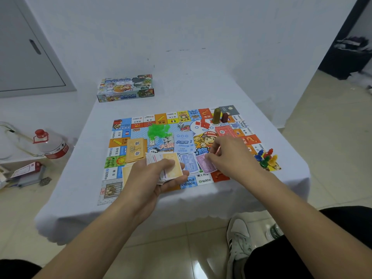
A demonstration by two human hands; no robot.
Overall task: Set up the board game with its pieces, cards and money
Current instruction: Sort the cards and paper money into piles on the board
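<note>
The colourful game board [120, 141] lies flat on the white-clothed table [201, 91]. My left hand [149, 178] grips a thick stack of play money [169, 167] above the board's near edge. My right hand [229, 156] pinches a purple banknote [206, 164] next to a blue banknote pile [189, 163] on the board. An orange card pile [135, 150], a light blue card [183, 142] and a red banknote [224, 130] lie on the board. Green pieces [159, 130], a white die [180, 124], red pieces [203, 123], two tall towers [219, 116] and coloured pawns [265, 157] are also there.
The game box [125, 88] sits at the table's far left corner. Left of the table stand a large plastic bottle with a red cap [51, 142] and some clutter on the floor. My shoe [239, 240] rests on the tiled floor under the table's near edge.
</note>
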